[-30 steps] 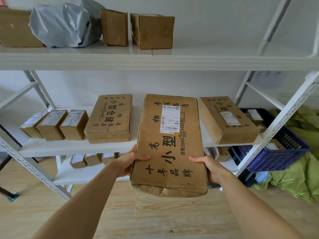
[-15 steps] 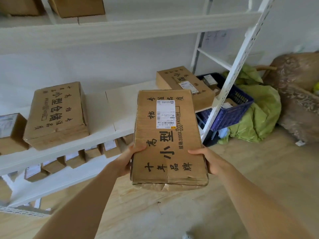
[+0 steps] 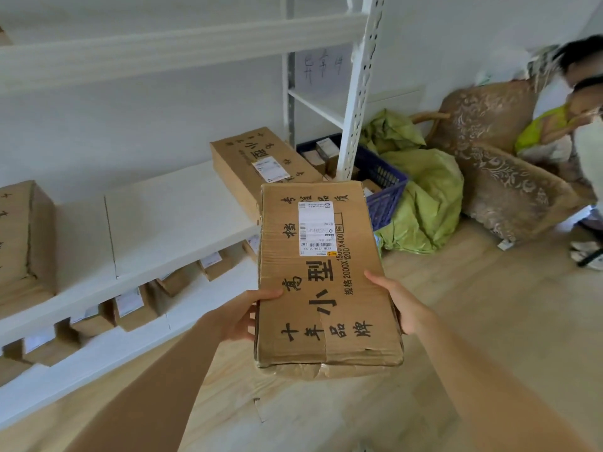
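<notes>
Head view — a cardboard box (image 3: 326, 282) is held up in the air.
Its left edge is gripped by the left hand (image 3: 238, 316) and its right edge by the right hand (image 3: 401, 305), thumbs on top. The white shelf (image 3: 182, 216) edge is seen close on the left — open floor (image 3: 473, 321) on the right.

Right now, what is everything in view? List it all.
held box: one, brown, between both hands
long box: one, brown, middle shelf, right end
big box: one, brown, middle shelf, left edge
small boxes: at least six, brown, lower shelf
rack: one, white, left
crate: one, blue, behind rack post
bags: count unclear, green, right of crate
armchair: one, brown patterned, far right
person: one, blurred, right edge
left hand: one, grips held box's left side
right hand: one, grips held box's right side
</notes>
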